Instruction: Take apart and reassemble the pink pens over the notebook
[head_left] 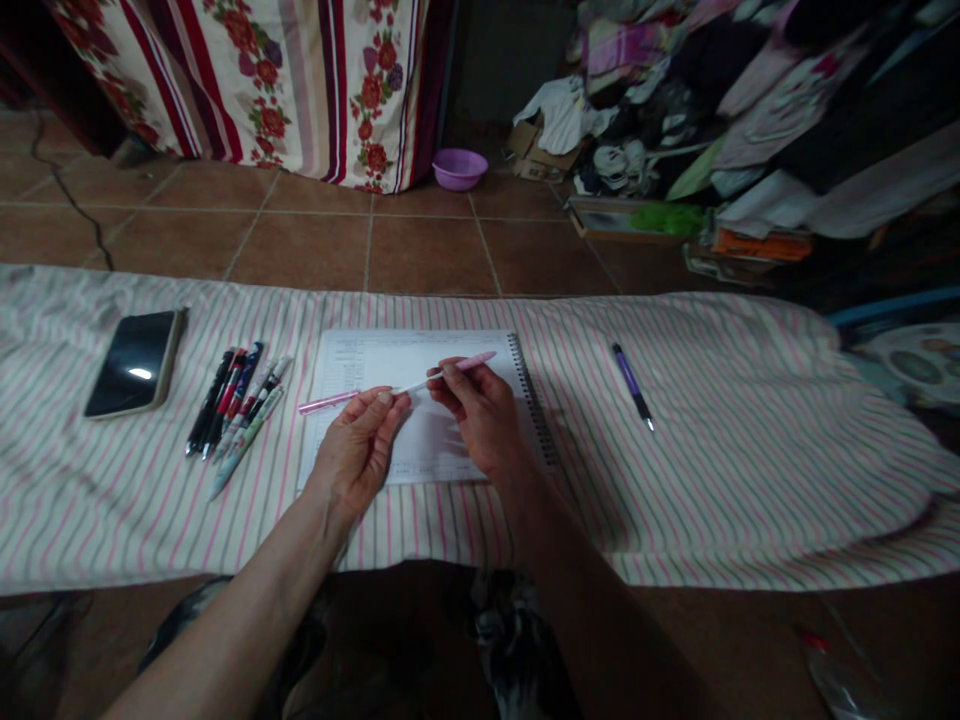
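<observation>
Over the notebook, a pink pen [477,360] is drawn apart between my two hands, with a thin pale refill [417,386] showing in the gap. My left hand [358,440] is closed; the long pink barrel [324,403] sticks out on its left side, and the fingers also pinch the refill's left end. Closed in a pinch, my right hand [478,408] holds the other pink part, which points up to the right. The spiral notebook [420,455] lies open at a white page with printed lines under both hands.
Several pens [234,400] lie side by side left of the notebook, near a dark-screened phone [136,362]. On the right rests a purple and black pen [634,387]. All are on a striped cloth [720,480]. Beyond, on the tiled floor, are a purple basin [460,170] and piled clothes.
</observation>
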